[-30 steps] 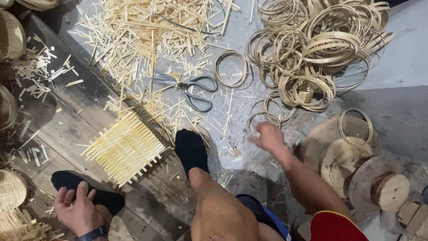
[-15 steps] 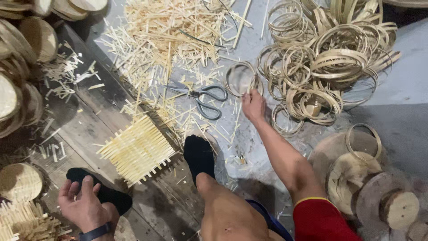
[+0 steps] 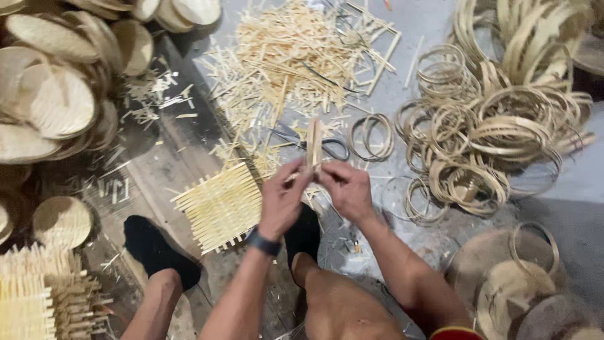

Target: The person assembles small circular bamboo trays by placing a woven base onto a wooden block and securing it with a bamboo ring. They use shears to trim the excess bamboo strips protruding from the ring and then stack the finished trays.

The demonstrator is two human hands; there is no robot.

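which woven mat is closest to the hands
The pale square woven mat lying flat on the floor just below the left hand. The other woven mats are stacked at the bottom left corner, well away from both hands.

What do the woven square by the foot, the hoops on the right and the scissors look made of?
Woven square mat: pale flat slats, likely split bamboo, raw and matte.
Hoops: thin tan strips bent into rings, probably bamboo or rattan, unfinished.
Scissors: dark handle loops, material unclear; blades mostly hidden behind the strip the hands hold.
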